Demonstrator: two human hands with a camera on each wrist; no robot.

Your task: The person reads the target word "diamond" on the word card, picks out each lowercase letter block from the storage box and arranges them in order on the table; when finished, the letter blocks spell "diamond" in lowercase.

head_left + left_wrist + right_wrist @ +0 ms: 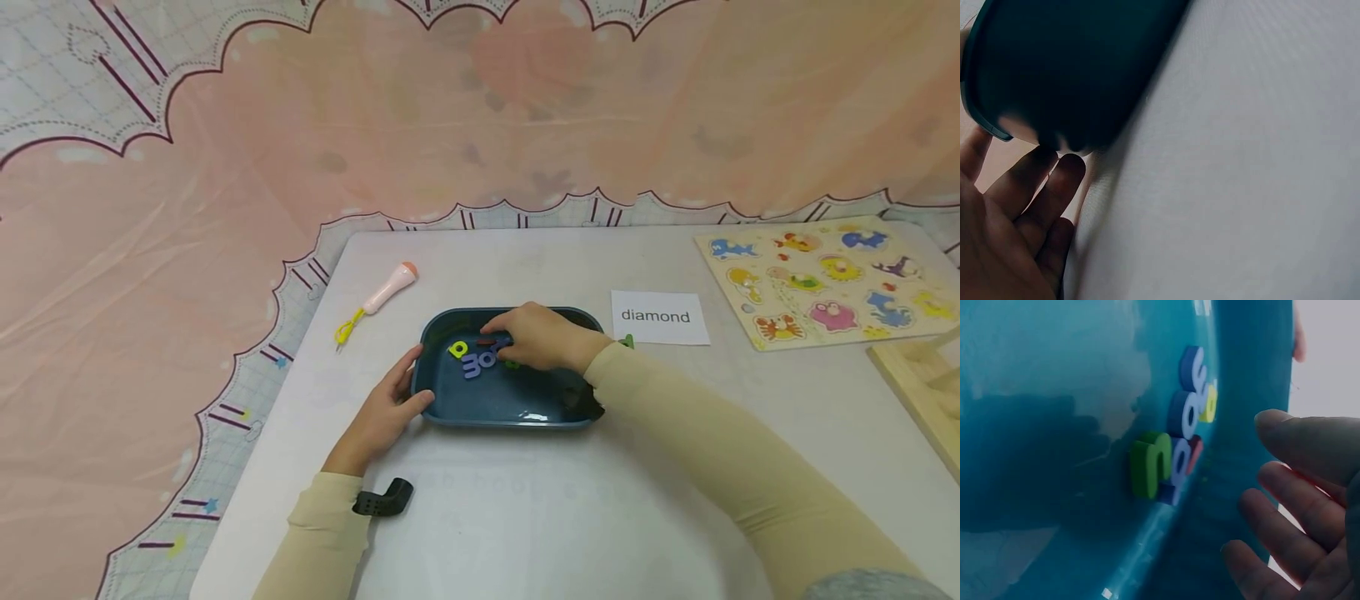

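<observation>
Several chunky purple, green and yellow letters (1176,419) cluster in a tray (487,408).

Tray (487,408): smooth plastic by its look, glossy, throwing bright highlights. Letters (1175,417): matt, smooth-faced; foam or plastic, hard to tell in the dim right wrist view. Card (660,317): white paper, matt. Puzzle board (832,282): wood-like, with a smooth printed face. Frame (910,393) at far right: bare pale wood, matt. Curtain (420,125): thin cloth, softly creased, slight sheen. Sleeves (697,433): matt cloth, wrinkled. Tabletop (510,508): smooth, white, faint sheen.
</observation>
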